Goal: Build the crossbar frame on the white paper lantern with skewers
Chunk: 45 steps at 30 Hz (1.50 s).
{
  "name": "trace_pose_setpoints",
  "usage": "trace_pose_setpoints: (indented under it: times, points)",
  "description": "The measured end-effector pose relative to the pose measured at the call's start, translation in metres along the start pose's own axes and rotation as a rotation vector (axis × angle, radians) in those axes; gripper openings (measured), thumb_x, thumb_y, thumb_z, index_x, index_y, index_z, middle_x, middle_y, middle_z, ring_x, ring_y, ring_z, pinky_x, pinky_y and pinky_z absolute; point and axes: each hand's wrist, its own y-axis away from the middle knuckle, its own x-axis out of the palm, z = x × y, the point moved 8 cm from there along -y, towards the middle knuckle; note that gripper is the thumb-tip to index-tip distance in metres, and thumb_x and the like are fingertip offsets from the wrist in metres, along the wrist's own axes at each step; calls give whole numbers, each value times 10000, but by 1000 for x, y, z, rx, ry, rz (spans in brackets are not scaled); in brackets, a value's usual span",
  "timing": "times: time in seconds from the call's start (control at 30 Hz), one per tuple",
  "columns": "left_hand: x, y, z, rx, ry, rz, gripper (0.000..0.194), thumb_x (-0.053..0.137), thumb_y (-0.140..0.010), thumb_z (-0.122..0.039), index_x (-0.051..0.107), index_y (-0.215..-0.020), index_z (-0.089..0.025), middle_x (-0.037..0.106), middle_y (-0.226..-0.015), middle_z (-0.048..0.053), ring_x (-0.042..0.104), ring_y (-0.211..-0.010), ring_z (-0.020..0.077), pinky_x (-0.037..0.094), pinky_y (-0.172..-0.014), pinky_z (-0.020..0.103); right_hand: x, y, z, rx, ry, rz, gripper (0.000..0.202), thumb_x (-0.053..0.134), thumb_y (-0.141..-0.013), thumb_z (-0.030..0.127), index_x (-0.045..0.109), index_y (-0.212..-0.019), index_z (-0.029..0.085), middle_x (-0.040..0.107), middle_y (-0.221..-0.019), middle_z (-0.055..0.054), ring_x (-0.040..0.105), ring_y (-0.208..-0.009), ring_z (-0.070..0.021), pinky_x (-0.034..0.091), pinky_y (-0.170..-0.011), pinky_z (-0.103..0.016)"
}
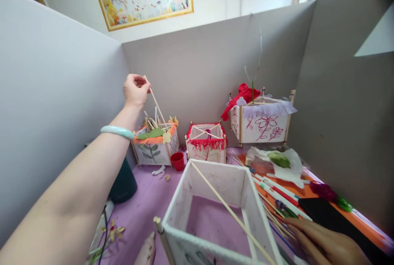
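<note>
My left hand [135,88] is raised at the back left, pinching a thin wooden stick [156,103] by its upper end. The stick slants down into an orange-trimmed box [154,152] filled with several other sticks. A light green bangle [117,131] circles my left wrist. At the lower right, my right hand [329,242] rests low, its fingers stretched out beside loose sticks [275,215] and pens. In front of me stands an open white box frame [212,238], with one wooden stick [227,207] lying diagonally across its top.
A red-fringed box [207,150] and a red cup [177,161] stand at the back. A larger lantern-like box [264,127] with lilac fringe is at back right. Markers [283,193], a black flat object [335,224] and a dark green container [123,183] are around. Grey partitions enclose the desk.
</note>
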Motion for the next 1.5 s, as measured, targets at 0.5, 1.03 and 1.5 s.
trace_pose_setpoints:
  times: [0.5, 1.03, 1.5]
  points:
    - [-68, 162, -203, -83, 649, 157, 239, 612, -700, 33, 639, -847, -154, 622, -742, 9, 617, -737, 132, 552, -760, 347, -109, -38, 176, -156, -302, -238, 231, 487, -909, 323, 662, -1032, 234, 692, -1014, -69, 653, -911, -208, 532, -765, -309]
    - [-107, 309, -208, -199, 665, 98, 299, 666, -764, -173, 578, -1041, -242, 681, -827, -7, 658, -840, 143, 542, -801, 308, -105, -22, 250, -245, -399, -114, 196, 480, -930, 217, 668, -943, 163, 657, -859, -60, 564, -850, -178, 432, -776, -301]
    - [-105, 346, -179, -364, 565, 160, 189, 670, -785, -262, 698, -937, -154, 731, -860, 55, 692, -842, 183, 573, -740, 278, -141, -47, 222, -421, 327, -235, 209, 505, -915, 178, 692, -1005, 202, 699, -866, -41, 513, -842, -193, 335, -708, -313]
